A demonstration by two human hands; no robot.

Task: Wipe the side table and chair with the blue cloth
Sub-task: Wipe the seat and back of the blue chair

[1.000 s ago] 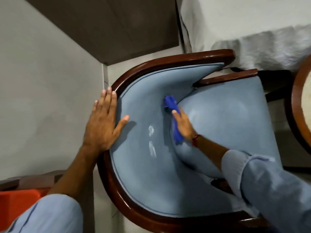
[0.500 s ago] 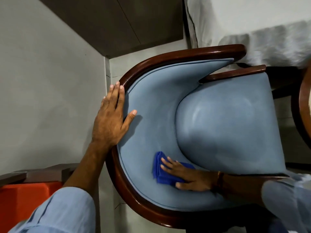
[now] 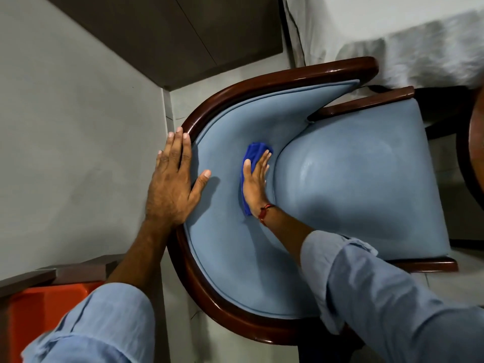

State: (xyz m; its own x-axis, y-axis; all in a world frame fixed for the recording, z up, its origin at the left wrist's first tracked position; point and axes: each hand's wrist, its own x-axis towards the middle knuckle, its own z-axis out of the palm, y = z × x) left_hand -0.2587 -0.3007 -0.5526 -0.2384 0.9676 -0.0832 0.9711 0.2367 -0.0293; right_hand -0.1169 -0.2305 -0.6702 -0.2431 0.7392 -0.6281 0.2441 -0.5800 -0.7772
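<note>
Fingers [image 3: 262, 160] straight together, our right hand [image 3: 255, 184] presses the folded blue cloth [image 3: 252, 152] onto the pale-blue padded chair [image 3: 235, 258]; our left hand [image 3: 171, 191] lies flat on its wooden rim [image 3: 314, 73].

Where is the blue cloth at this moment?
In the head view the blue cloth lies near centre, pressed under the right hand against the chair's padded backrest, just left of the seat cushion and right of the left hand.

The chair [image 3: 353, 192], upholstered in light blue and framed by a curved dark wooden rim, is seen from above. The blue cloth [image 3: 255, 153], folded into a narrow pad, is pressed against the inner backrest, just beside the seat cushion's rear edge, under the flat right hand [image 3: 255, 180].
</note>
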